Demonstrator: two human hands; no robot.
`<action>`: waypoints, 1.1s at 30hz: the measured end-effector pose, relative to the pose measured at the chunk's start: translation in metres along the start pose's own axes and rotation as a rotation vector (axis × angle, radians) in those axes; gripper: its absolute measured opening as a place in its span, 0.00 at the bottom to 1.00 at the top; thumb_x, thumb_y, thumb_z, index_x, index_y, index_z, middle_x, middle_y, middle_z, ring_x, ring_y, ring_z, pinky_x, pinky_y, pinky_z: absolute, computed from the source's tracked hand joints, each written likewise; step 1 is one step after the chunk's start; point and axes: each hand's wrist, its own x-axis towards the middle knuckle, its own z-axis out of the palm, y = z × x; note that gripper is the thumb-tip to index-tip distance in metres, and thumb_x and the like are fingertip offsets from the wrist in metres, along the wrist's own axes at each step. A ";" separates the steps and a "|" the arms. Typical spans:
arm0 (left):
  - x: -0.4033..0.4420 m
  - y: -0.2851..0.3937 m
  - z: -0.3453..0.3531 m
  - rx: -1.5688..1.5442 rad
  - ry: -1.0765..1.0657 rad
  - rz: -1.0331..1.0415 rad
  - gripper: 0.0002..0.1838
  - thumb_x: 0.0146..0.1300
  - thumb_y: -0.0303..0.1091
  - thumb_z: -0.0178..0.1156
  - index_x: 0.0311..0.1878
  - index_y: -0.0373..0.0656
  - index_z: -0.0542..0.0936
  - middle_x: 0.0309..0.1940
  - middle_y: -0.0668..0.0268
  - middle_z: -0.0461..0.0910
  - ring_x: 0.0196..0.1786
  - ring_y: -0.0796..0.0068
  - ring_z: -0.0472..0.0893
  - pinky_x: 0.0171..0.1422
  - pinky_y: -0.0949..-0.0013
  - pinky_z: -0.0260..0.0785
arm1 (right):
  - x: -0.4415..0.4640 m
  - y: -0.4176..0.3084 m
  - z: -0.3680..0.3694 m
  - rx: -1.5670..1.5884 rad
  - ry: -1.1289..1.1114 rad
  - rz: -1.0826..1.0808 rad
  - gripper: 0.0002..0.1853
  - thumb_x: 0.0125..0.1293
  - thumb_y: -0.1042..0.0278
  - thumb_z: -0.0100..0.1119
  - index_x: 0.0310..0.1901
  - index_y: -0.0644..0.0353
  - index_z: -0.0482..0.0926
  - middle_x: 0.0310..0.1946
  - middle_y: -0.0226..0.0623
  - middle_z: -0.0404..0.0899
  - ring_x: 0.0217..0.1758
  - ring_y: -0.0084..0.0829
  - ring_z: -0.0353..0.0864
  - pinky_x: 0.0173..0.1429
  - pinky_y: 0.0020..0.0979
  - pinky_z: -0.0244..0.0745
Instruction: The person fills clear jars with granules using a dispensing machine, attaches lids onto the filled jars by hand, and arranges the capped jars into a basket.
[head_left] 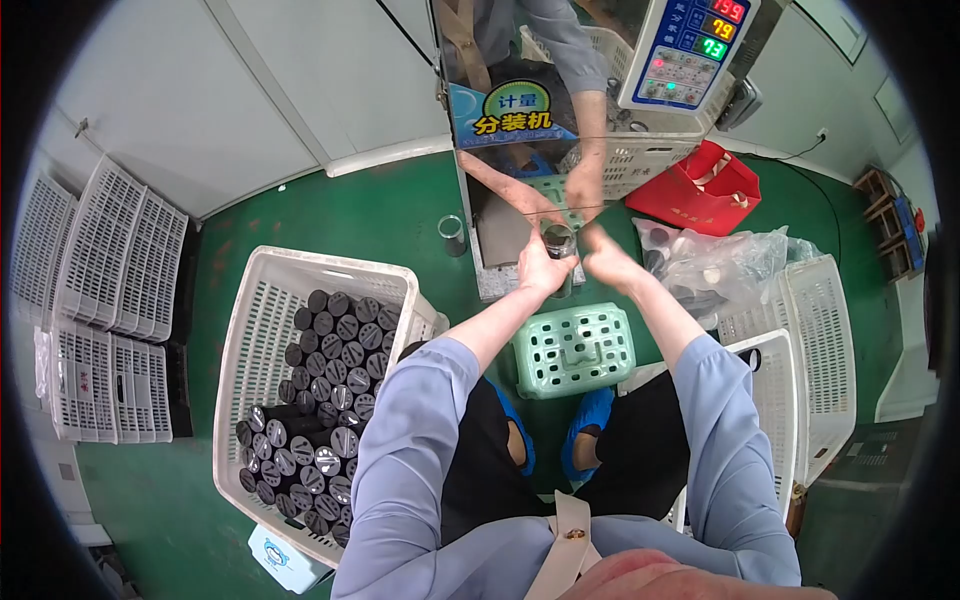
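Left hand [543, 268] curled round a clear canister [559, 242] beyond the green stool [575, 352]; right hand [608, 260], blurred, beside the canister, grip impossible to tell. White crate [256, 345] of black cylinders [352, 353]: left of the stool.

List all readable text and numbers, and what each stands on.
"计量分装机" on the machine label.
"79", yellow, on the control panel.
"73", green, same panel.
Too small or blurred: the panel's red number and small lettering; marks on the red bag and stacked crate.
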 end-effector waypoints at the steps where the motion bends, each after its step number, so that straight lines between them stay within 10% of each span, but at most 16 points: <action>1: 0.001 0.000 -0.002 0.009 -0.007 0.005 0.59 0.48 0.41 0.79 0.81 0.39 0.56 0.59 0.47 0.82 0.63 0.52 0.83 0.72 0.56 0.72 | 0.010 0.024 0.006 0.065 -0.095 0.020 0.37 0.62 0.79 0.53 0.76 0.69 0.60 0.74 0.58 0.67 0.82 0.45 0.61 0.82 0.38 0.56; 5: 0.000 0.000 -0.001 0.024 -0.008 -0.007 0.60 0.49 0.41 0.78 0.81 0.39 0.54 0.58 0.46 0.83 0.63 0.51 0.83 0.72 0.56 0.73 | 0.018 0.029 -0.007 0.383 0.250 0.226 0.41 0.59 0.85 0.51 0.78 0.62 0.60 0.75 0.45 0.69 0.77 0.35 0.68 0.70 0.34 0.73; 8: 0.003 -0.003 0.001 0.047 -0.004 0.002 0.59 0.49 0.41 0.78 0.81 0.37 0.55 0.57 0.47 0.84 0.62 0.50 0.83 0.71 0.55 0.73 | 0.008 0.029 0.013 0.345 -0.130 0.053 0.36 0.61 0.80 0.50 0.74 0.68 0.64 0.71 0.52 0.72 0.75 0.41 0.70 0.76 0.36 0.65; 13: -0.001 -0.002 0.002 0.036 0.054 0.031 0.55 0.48 0.41 0.78 0.78 0.36 0.60 0.54 0.46 0.85 0.61 0.49 0.84 0.70 0.55 0.74 | 0.019 0.044 -0.005 0.294 0.325 0.154 0.35 0.64 0.81 0.46 0.75 0.68 0.63 0.70 0.51 0.73 0.75 0.41 0.68 0.77 0.37 0.64; 20: -0.002 -0.004 0.004 0.017 0.052 0.048 0.55 0.49 0.42 0.76 0.78 0.38 0.60 0.53 0.45 0.85 0.60 0.48 0.84 0.69 0.54 0.75 | 0.018 0.041 -0.011 0.438 0.328 0.249 0.37 0.59 0.83 0.47 0.75 0.70 0.61 0.67 0.56 0.75 0.77 0.40 0.68 0.75 0.39 0.66; 24: -0.001 -0.005 0.007 0.090 0.058 0.011 0.57 0.49 0.44 0.77 0.80 0.39 0.57 0.53 0.43 0.85 0.60 0.46 0.84 0.68 0.53 0.75 | 0.035 0.069 0.018 0.063 -0.280 -0.133 0.35 0.65 0.77 0.52 0.75 0.72 0.59 0.65 0.59 0.76 0.75 0.44 0.70 0.78 0.38 0.63; 27: 0.002 -0.005 0.003 0.061 0.077 0.044 0.57 0.49 0.45 0.77 0.80 0.38 0.58 0.52 0.42 0.85 0.60 0.45 0.84 0.67 0.53 0.76 | 0.015 0.028 -0.008 0.287 0.423 0.277 0.31 0.64 0.74 0.60 0.69 0.70 0.67 0.64 0.56 0.77 0.64 0.42 0.80 0.70 0.38 0.72; 29: 0.001 -0.007 0.011 0.027 0.091 0.029 0.56 0.49 0.45 0.77 0.79 0.38 0.59 0.52 0.41 0.84 0.60 0.45 0.84 0.67 0.52 0.76 | 0.017 0.036 0.010 0.153 -0.162 -0.046 0.31 0.61 0.73 0.62 0.67 0.71 0.70 0.61 0.54 0.79 0.62 0.40 0.81 0.67 0.37 0.74; 32: 0.001 -0.017 0.015 0.071 0.106 0.061 0.54 0.49 0.43 0.77 0.77 0.35 0.61 0.51 0.43 0.85 0.59 0.46 0.85 0.66 0.53 0.76 | 0.008 0.039 0.019 0.198 -0.137 -0.049 0.29 0.64 0.77 0.55 0.68 0.68 0.71 0.61 0.52 0.81 0.66 0.42 0.79 0.70 0.39 0.71; 33: 0.007 -0.018 0.013 0.073 0.112 0.103 0.54 0.49 0.43 0.77 0.77 0.35 0.61 0.51 0.43 0.85 0.58 0.46 0.85 0.66 0.53 0.76 | 0.018 0.046 0.008 -0.016 -0.067 0.098 0.42 0.59 0.79 0.56 0.78 0.67 0.59 0.75 0.52 0.68 0.78 0.42 0.67 0.78 0.39 0.65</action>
